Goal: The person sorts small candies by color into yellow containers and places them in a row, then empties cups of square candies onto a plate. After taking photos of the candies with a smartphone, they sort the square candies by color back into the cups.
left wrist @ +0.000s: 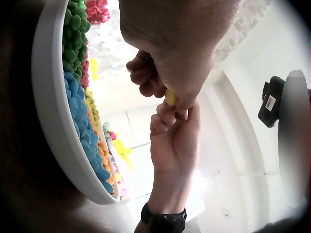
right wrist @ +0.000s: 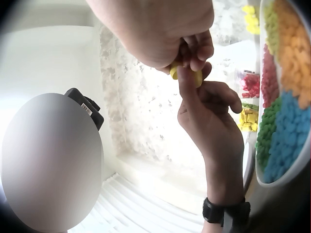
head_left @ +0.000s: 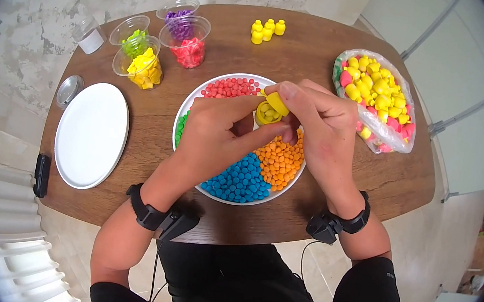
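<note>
Over the candy plate, my left hand (head_left: pixel 217 133) holds a small yellow jar (head_left: pixel 262 119) between thumb and fingers. Pale yellow button candies (head_left: pixel 269 112) fill it to near the rim. My right hand (head_left: pixel 329 128) pinches a yellow lid (head_left: pixel 278 103), tilted at the jar's mouth. Both hands meet closely, and fingers hide part of the jar in the left and right wrist views. Beneath them sits a round white plate (head_left: pixel 235 203) with candies grouped by colour: red (head_left: pixel 231 87), green (head_left: pixel 181 127), blue (head_left: pixel 238 178) and orange (head_left: pixel 280 160).
Several closed yellow jars (head_left: pixel 267 31) stand at the back. A plastic bag (head_left: pixel 397 140) of yellow and pink jars lies at the right. Clear cups with purple, red, green and yellow pieces (head_left: pixel 145 71) stand back left, near a white oval plate (head_left: pixel 91 135) and a round tin (head_left: pixel 69 91).
</note>
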The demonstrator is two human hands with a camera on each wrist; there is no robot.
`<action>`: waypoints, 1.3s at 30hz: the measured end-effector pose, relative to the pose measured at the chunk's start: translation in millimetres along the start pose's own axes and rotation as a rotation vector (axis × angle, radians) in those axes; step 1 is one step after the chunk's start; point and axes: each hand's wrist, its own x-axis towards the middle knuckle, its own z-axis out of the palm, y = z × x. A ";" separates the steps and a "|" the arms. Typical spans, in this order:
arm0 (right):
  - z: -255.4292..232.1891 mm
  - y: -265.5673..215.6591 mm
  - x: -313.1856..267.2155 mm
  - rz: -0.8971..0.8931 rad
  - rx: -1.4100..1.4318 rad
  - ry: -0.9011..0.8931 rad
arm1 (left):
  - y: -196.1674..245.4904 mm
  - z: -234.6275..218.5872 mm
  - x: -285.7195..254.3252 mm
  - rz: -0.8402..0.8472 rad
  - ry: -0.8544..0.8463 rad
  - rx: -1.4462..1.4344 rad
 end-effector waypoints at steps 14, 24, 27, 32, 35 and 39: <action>-25.5 59.7 30.8 -0.108 -0.285 0.148 | -29.4 2.1 16.5 -0.236 -0.185 0.065; -37.2 74.1 36.4 -0.117 -0.374 0.112 | -29.2 5.0 50.3 -0.099 -0.445 0.512; -39.6 77.3 39.1 -0.215 -0.461 0.152 | -25.6 6.2 61.2 -0.034 -0.502 0.591; -38.6 71.6 39.4 -0.337 -0.501 0.176 | -20.3 5.2 76.6 0.120 -0.549 0.690; -38.7 69.9 39.0 -0.304 -0.479 0.201 | -14.0 5.6 83.4 0.129 -0.587 0.796; -38.7 72.3 39.8 -0.275 -0.427 0.228 | -5.5 12.2 92.0 0.212 -0.601 0.864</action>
